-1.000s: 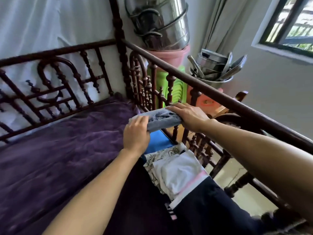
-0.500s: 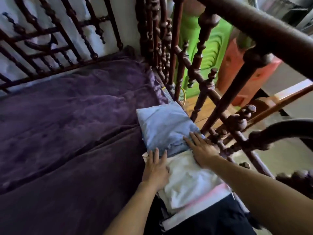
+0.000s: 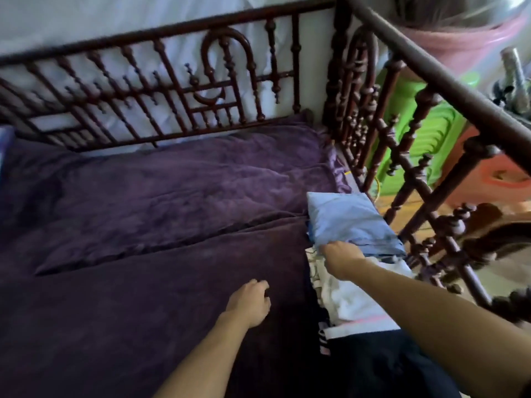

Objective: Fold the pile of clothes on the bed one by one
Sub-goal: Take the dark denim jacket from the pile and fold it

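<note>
By the rail (image 3: 431,74), the right hand (image 3: 342,255) touches one folded blue garment (image 3: 350,222).

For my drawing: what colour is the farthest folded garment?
The folded garment is light blue; head view.

no text, label, brand, number or sign can be read anywhere in this view.

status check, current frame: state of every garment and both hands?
Light blue cloth garment: folded, lying flat.
White garment with pink stripe: folded, just nearer than the blue one.
Dark navy garment: nearest the camera, fold unclear.
Left hand: loosely curled, holding nothing, over the purple blanket.
Right hand: at the blue garment's near edge, fingers hidden.
</note>
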Demonstrator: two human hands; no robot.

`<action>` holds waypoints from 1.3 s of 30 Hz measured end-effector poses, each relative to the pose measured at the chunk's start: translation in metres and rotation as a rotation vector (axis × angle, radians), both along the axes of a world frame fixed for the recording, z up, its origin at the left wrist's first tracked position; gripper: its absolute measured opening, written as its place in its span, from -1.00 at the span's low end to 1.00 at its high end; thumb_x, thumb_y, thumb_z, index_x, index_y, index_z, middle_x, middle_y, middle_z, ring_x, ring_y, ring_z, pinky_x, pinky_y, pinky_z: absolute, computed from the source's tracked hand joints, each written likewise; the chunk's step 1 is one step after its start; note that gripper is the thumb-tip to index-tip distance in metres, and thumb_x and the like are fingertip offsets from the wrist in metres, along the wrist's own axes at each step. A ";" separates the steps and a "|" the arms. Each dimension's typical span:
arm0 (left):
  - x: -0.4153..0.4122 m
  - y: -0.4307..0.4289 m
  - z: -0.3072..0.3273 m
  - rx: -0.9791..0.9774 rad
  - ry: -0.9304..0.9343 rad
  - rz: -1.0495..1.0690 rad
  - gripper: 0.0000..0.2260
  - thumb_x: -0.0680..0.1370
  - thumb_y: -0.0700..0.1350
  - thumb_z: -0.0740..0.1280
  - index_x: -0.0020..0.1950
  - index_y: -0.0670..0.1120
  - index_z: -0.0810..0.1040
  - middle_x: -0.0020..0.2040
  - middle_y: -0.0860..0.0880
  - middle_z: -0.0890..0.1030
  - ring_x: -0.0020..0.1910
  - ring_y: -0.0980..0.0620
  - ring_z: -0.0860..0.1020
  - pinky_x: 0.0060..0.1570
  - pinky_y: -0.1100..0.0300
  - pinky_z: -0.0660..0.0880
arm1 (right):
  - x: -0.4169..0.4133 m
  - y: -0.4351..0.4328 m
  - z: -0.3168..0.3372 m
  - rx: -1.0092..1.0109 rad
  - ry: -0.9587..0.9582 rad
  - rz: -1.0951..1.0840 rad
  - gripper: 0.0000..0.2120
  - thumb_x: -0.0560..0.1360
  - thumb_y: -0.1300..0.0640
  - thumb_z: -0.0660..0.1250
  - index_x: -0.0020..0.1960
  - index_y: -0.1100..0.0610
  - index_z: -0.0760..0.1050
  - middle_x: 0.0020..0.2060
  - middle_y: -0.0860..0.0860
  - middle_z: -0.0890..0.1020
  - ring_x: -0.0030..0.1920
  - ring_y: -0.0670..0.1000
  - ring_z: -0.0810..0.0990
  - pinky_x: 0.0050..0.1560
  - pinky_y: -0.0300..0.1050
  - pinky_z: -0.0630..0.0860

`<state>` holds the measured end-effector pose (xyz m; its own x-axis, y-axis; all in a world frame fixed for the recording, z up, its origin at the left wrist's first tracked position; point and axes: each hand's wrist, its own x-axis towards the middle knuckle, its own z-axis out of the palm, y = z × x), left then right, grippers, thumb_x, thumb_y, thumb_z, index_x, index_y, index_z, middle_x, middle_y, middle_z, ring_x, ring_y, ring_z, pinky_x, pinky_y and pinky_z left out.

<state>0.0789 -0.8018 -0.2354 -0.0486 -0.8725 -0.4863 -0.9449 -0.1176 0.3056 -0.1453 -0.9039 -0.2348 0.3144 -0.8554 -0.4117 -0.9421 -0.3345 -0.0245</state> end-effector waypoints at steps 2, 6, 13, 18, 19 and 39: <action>0.047 0.035 0.015 -0.017 -0.033 0.092 -0.67 0.61 -0.03 0.18 0.37 -0.01 0.40 0.30 0.00 0.45 0.25 -0.05 0.47 0.18 0.08 0.43 | 0.050 0.021 0.012 0.004 -0.042 0.095 -0.68 0.53 0.14 0.17 0.27 0.05 0.45 0.21 0.09 0.55 0.22 0.15 0.54 0.13 -0.02 0.47; 0.147 0.121 0.046 -0.093 -0.100 0.241 -0.68 0.60 -0.02 0.19 0.35 -0.01 0.42 0.30 -0.03 0.49 0.24 -0.07 0.49 0.15 0.10 0.44 | 0.161 0.078 0.034 -0.007 -0.100 0.269 -0.69 0.54 0.12 0.18 0.26 0.07 0.46 0.22 0.08 0.54 0.21 0.15 0.53 0.12 -0.02 0.48; 0.309 0.315 0.100 -0.154 -0.221 0.484 -0.77 0.55 -0.05 0.20 0.16 -0.03 0.52 0.13 -0.08 0.61 0.11 -0.13 0.56 0.04 0.08 0.49 | 0.355 0.217 0.072 -0.084 -0.173 0.569 -0.70 0.54 0.13 0.16 0.25 0.08 0.45 0.20 0.09 0.53 0.20 0.15 0.52 0.07 -0.02 0.46; 0.401 0.438 0.133 -0.160 -0.273 0.685 -0.79 0.54 -0.09 0.19 0.11 -0.06 0.53 0.14 -0.11 0.60 0.15 -0.15 0.54 0.06 0.06 0.49 | 0.476 0.300 0.099 -0.093 -0.195 0.753 -0.70 0.56 0.17 0.15 0.28 0.07 0.42 0.22 0.09 0.52 0.17 0.17 0.53 0.03 0.00 0.47; 0.416 0.457 0.137 -0.164 -0.277 0.723 -0.80 0.55 -0.09 0.18 0.10 -0.05 0.54 0.13 -0.11 0.61 0.14 -0.15 0.55 0.06 0.06 0.50 | 0.498 0.313 0.104 -0.093 -0.201 0.788 -0.69 0.57 0.18 0.13 0.29 0.06 0.42 0.22 0.09 0.52 0.16 0.17 0.53 0.03 0.01 0.48; 0.745 0.556 0.141 -0.112 -0.242 0.995 -0.72 0.61 -0.10 0.14 0.29 -0.09 0.46 0.19 -0.09 0.56 0.13 -0.05 0.54 0.04 0.15 0.43 | 0.909 0.369 0.067 0.024 -0.165 1.044 -0.64 0.57 0.20 0.13 0.35 0.08 0.39 0.21 0.09 0.52 0.16 0.16 0.52 0.00 -0.02 0.49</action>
<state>0.8241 -0.2461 -0.0948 0.8093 -0.5050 -0.3001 -0.4729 -0.8631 0.1772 0.7639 -0.5352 -0.1679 0.9431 -0.1204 -0.3098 -0.1714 -0.9747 -0.1431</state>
